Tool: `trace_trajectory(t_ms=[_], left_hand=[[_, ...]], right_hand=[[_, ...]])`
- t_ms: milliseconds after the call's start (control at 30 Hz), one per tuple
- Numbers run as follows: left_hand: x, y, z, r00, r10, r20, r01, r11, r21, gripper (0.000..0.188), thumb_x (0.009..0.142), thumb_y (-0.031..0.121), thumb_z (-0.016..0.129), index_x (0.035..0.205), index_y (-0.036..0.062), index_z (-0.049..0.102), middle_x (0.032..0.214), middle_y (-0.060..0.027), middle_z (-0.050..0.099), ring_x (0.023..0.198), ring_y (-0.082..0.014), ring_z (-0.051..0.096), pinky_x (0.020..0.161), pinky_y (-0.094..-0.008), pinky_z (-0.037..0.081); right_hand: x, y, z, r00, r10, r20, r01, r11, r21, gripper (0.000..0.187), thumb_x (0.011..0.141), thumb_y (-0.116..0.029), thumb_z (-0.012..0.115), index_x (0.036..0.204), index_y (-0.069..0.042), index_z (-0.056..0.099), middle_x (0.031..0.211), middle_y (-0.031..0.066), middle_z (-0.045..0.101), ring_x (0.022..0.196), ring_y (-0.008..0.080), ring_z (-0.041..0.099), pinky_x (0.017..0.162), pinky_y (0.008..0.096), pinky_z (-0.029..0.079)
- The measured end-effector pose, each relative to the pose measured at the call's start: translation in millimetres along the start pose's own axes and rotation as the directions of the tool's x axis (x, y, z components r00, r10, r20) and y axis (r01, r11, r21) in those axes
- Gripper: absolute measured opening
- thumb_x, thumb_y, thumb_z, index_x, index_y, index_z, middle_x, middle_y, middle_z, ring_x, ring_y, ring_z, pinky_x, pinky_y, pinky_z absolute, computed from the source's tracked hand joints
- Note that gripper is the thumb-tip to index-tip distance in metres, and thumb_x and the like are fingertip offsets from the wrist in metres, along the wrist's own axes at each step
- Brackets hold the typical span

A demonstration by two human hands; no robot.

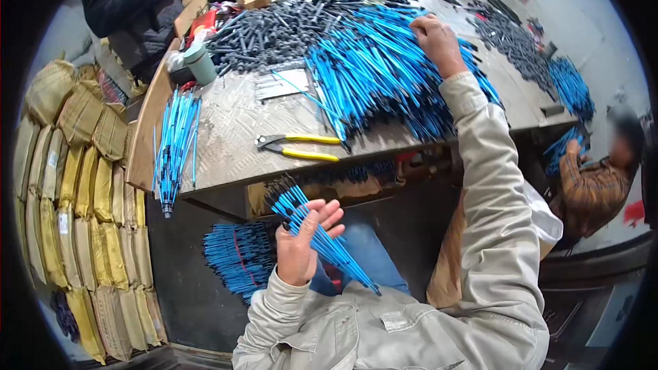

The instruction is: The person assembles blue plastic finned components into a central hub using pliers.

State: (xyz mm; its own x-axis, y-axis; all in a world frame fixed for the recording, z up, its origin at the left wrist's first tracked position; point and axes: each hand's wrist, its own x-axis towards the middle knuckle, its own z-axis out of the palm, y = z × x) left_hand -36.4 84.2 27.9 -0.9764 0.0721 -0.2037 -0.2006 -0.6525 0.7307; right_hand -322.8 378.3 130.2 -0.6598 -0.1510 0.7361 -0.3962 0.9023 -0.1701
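A bundle of thin blue rods with black ends (343, 257) rests slantwise across the palm of my left hand (301, 243). The thumb crosses over the rods, while the other fingers stretch loosely behind them. My right hand (436, 41) is at the far right part of a big heap of the same blue rods (377, 72) on the table. Its fingers are curled and pinched together at the heap; what is between them is too small to make out. Yellow-handled pliers (301, 147) lie near the table's front edge.
A smaller bunch of blue rods (179, 140) lies at the table's left end, near a pale green cup (199, 62). Grey-black plastic parts (267, 34) are heaped behind. Tied rods (236, 257) sit below the table. Sacks (89, 171) are stacked left; a co-worker (596, 181) sits right.
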Motion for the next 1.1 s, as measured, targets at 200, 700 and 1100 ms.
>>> trace_trajectory(t_ms=[200,700,1100], left_hand=[[13.2,11.9,-28.9,1.000,-0.024,-0.009,0.024,0.999,-0.027,0.030,0.090,0.020,0.056,0.113,0.0008,0.052,0.111,-0.0229,0.058,0.099,-0.0314,0.061,0.079,-0.0416,0.053],[15.7,12.6,-34.4,1.000,-0.021,0.005,0.021,0.999,-0.035,0.027,0.091,0.021,0.055,0.110,0.0025,0.053,0.108,-0.0205,0.060,0.096,-0.0290,0.062,0.078,-0.0395,0.053],[42.4,31.2,-29.5,0.973,0.203,-0.108,-0.206,0.979,-0.015,0.030,0.092,0.024,0.053,0.111,0.0013,0.053,0.114,-0.0163,0.058,0.106,-0.0255,0.057,0.091,-0.0390,0.044]], right_hand=[[33.5,21.8,55.0,0.937,0.030,0.348,0.193,0.786,-0.587,0.015,0.081,-0.015,0.052,0.076,-0.007,0.063,0.088,0.0116,0.064,0.080,0.0298,0.064,0.069,0.0429,0.050],[18.4,34.2,5.4,0.931,0.328,-0.163,-0.357,0.911,-0.208,0.017,0.091,-0.020,0.041,0.097,-0.006,0.048,0.083,0.0172,0.063,0.079,0.0370,0.062,0.067,0.0470,0.046],[-188.7,-115.0,-77.1,0.755,0.461,0.465,-0.587,0.160,0.794,0.009,0.093,-0.017,0.047,0.091,-0.008,0.049,0.070,-0.0024,0.047,0.048,0.0022,0.035,0.040,0.0151,0.026]])
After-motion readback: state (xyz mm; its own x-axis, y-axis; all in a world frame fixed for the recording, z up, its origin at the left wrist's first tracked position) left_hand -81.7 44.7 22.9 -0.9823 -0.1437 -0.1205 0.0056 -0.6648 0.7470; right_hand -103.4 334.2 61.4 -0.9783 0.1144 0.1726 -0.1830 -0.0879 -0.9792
